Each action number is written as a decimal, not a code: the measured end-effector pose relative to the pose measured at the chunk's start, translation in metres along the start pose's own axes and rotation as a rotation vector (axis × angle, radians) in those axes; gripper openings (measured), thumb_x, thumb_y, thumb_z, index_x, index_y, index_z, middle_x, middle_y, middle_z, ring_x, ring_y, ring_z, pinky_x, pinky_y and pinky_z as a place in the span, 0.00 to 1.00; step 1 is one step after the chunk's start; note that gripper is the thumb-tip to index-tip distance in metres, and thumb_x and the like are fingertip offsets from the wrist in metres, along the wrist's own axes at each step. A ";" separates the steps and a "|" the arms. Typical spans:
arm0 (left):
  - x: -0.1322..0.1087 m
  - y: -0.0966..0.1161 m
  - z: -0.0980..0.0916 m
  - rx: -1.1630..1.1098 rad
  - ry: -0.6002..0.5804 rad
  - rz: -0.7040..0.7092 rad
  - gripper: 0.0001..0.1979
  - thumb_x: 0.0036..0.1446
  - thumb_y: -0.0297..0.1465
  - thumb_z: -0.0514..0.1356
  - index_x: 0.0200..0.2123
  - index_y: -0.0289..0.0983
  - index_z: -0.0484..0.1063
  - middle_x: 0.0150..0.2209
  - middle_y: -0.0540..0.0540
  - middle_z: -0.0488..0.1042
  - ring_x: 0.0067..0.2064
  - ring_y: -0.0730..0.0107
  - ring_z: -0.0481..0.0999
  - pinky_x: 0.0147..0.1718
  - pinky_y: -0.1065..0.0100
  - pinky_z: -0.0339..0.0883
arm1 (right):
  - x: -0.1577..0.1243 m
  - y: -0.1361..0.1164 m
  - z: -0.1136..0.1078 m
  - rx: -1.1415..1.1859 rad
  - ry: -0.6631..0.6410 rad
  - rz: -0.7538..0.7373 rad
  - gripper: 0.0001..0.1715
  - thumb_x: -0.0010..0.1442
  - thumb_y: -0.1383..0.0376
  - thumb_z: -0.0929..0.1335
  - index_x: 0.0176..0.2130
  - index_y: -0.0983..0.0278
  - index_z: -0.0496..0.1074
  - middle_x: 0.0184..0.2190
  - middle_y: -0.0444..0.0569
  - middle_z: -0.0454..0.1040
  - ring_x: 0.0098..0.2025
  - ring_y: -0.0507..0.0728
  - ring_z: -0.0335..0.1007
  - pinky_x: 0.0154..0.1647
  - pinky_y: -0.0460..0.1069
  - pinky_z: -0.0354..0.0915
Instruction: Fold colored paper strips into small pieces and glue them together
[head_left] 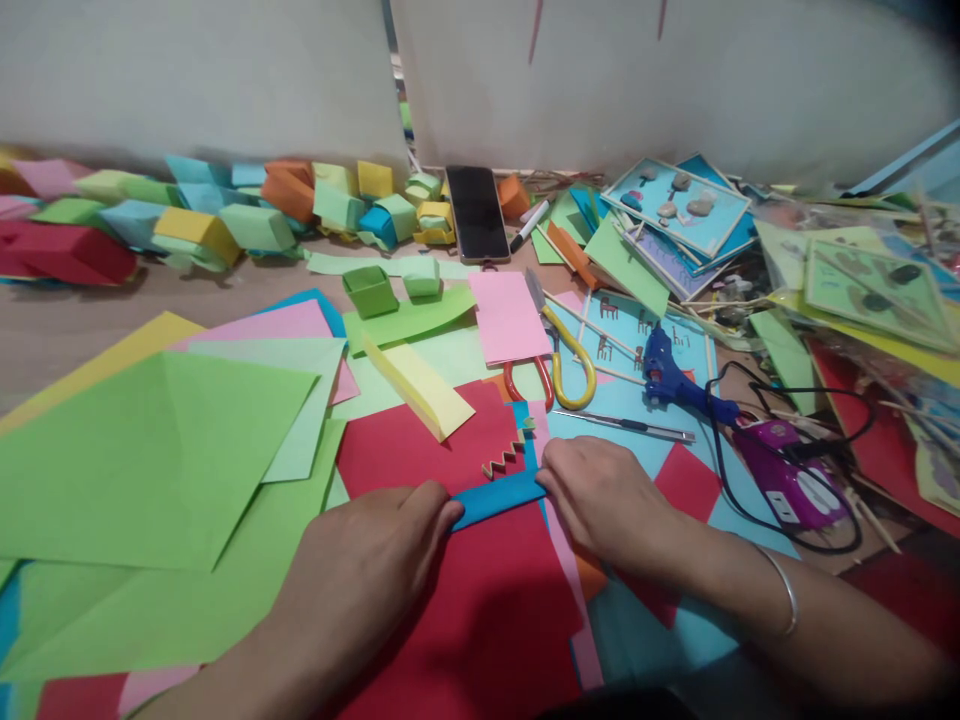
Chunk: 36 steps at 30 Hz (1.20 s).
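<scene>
My left hand (367, 560) and my right hand (600, 500) each pinch one end of a folded blue paper strip (499, 497), pressing it flat on a red sheet (450, 600). The left fingers are curled on the strip's left end. At its right end the right fingers are closed. A small tan zigzag-folded paper (505, 458) lies just above the strip. A silver bangle (786, 590) is on my right wrist.
Large green sheets (150, 460) lie at left. Scissors with red and yellow handles (559, 370), a blue glue gun (675, 385), a purple device with a black cable (787, 485), a phone (477, 212) and several folded paper boxes (262, 215) crowd the back and right.
</scene>
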<state>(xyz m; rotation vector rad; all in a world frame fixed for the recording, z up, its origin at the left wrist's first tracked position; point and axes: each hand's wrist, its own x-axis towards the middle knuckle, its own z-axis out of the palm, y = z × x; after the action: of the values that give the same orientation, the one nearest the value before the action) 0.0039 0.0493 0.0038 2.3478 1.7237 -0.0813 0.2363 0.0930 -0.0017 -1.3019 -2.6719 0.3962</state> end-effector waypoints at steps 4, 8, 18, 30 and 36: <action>-0.002 0.001 0.003 0.025 0.098 0.065 0.17 0.64 0.32 0.50 0.23 0.40 0.67 0.17 0.50 0.69 0.17 0.66 0.67 0.21 0.67 0.41 | 0.002 -0.002 0.000 -0.083 -0.030 -0.004 0.15 0.66 0.67 0.59 0.30 0.66 0.67 0.22 0.49 0.69 0.23 0.53 0.54 0.27 0.51 0.43; -0.002 0.002 0.004 0.077 0.224 0.122 0.18 0.64 0.30 0.51 0.20 0.40 0.66 0.17 0.49 0.67 0.19 0.63 0.67 0.22 0.65 0.44 | 0.005 -0.002 0.004 -0.130 0.020 -0.050 0.13 0.61 0.70 0.60 0.26 0.65 0.67 0.19 0.46 0.67 0.23 0.52 0.52 0.28 0.51 0.43; -0.001 0.001 0.007 -0.050 0.432 0.433 0.12 0.66 0.26 0.52 0.41 0.41 0.75 0.34 0.46 0.75 0.35 0.61 0.68 0.34 0.60 0.56 | 0.007 0.001 0.010 -0.136 0.175 -0.041 0.08 0.55 0.70 0.62 0.26 0.63 0.67 0.21 0.45 0.67 0.25 0.53 0.53 0.29 0.51 0.46; -0.002 0.014 0.001 0.205 0.336 0.505 0.17 0.63 0.21 0.52 0.48 0.38 0.75 0.32 0.47 0.75 0.31 0.61 0.67 0.31 0.60 0.52 | 0.009 0.002 0.010 -0.121 0.186 -0.058 0.05 0.57 0.71 0.63 0.29 0.64 0.66 0.25 0.47 0.65 0.31 0.56 0.53 0.32 0.51 0.49; -0.020 0.022 0.005 0.342 0.380 0.457 0.17 0.60 0.16 0.50 0.43 0.31 0.77 0.33 0.42 0.75 0.37 0.59 0.68 0.37 0.56 0.57 | 0.010 0.001 0.003 -0.195 0.271 -0.124 0.13 0.62 0.73 0.61 0.27 0.64 0.68 0.28 0.50 0.66 0.32 0.56 0.52 0.31 0.52 0.47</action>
<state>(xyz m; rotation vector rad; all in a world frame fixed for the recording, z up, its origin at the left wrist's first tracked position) 0.0188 0.0232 0.0055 3.1229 1.3419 0.1721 0.2302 0.1005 -0.0050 -1.1335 -2.5906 -0.0555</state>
